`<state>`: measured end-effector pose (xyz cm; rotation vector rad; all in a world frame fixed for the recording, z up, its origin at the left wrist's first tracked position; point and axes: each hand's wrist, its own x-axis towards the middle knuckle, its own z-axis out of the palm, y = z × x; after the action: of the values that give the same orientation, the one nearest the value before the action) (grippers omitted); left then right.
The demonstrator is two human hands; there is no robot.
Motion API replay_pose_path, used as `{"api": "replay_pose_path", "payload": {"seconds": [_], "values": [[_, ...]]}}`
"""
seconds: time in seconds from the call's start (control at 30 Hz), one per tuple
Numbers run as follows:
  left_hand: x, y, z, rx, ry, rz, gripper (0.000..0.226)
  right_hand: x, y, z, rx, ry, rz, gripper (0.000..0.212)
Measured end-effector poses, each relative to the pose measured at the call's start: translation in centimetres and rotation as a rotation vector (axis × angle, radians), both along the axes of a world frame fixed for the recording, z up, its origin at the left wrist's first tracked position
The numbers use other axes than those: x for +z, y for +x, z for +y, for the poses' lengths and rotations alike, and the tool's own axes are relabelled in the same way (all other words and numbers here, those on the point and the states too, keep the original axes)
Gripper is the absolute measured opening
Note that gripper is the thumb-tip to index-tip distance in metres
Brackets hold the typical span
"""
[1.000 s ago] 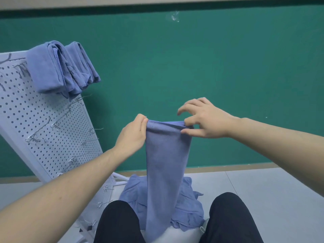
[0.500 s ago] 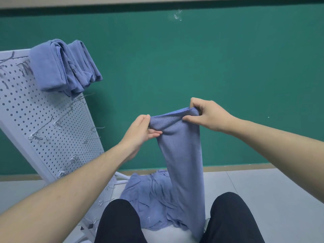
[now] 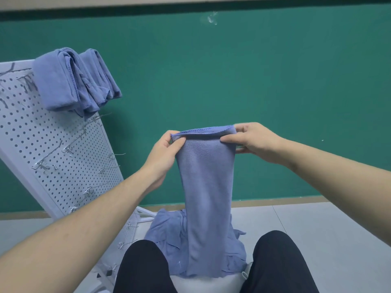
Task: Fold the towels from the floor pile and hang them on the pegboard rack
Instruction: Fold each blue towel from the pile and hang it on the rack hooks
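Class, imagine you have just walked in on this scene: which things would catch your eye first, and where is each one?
First, the blue towel held up in the middle, hanging long, its top edge pinched by the left hand and the right hand. Next, the folded towels draped over the top of the white pegboard rack leaning at left. Below, a crumpled towel pile lies on the floor between the person's knees.
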<state>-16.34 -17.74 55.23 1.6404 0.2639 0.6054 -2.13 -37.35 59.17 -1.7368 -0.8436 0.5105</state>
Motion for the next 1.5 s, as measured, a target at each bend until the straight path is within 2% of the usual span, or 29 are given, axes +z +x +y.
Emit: {"api": "replay_pose_path", "payload": {"seconds": [0.1,0.23,0.4,0.47,0.57,0.67,0.8,0.93,1.03,1.13,1.23,1.33,1.5], "values": [[-0.5,0.1,-0.3,0.012,-0.068,0.009,0.010,-0.5,-0.2,0.2,-0.018,0.006,0.081,0.022],[-0.8,0.4,-0.9,0.057,-0.121,-0.012,0.015,-1.1,-1.8,1.0,-0.044,-0.019,-0.057,0.018],[-0.3,0.3,-2.3,0.063,-0.443,0.062,0.018,-1.7,-2.7,2.8,-0.191,0.058,-0.074,0.023],[0.0,0.1,-2.8,0.028,-0.525,0.143,0.020,-2.1,-2.7,3.4,-0.233,0.095,-0.002,0.027],[0.4,-0.5,-3.2,-0.133,-0.634,0.240,0.038,-2.4,-2.9,4.0,-0.250,0.143,0.149,0.031],[0.5,-1.1,-3.4,-0.235,-0.608,0.312,0.037,-2.6,-2.8,4.0,-0.282,0.200,0.322,0.026],[0.1,-0.9,-3.8,-0.198,-0.578,0.239,0.032,-2.7,-3.2,3.6,-0.317,0.209,0.466,0.026],[0.1,-0.2,-4.2,-0.122,-0.655,0.175,0.031,-3.2,-4.0,2.5,-0.098,0.096,0.549,0.054],[0.4,0.3,-3.8,-0.074,-0.712,0.219,0.037,-4.3,-4.3,1.6,0.040,0.066,0.515,0.054],[0.5,0.6,-3.2,0.011,-0.681,0.256,0.035,-5.4,-4.2,1.1,0.027,0.107,0.483,0.037],[0.2,0.6,-2.8,0.076,-0.668,0.257,0.031,-5.7,-4.1,1.1,-0.049,0.104,0.360,0.030],[0.0,0.1,-2.6,0.016,-0.655,0.230,0.023,-5.3,-4.3,1.4,-0.103,0.058,0.251,0.024],[-0.7,-1.3,-2.9,-0.095,-0.663,0.108,0.043,-4.6,-4.3,2.4,-0.177,0.075,0.237,0.021]]}}
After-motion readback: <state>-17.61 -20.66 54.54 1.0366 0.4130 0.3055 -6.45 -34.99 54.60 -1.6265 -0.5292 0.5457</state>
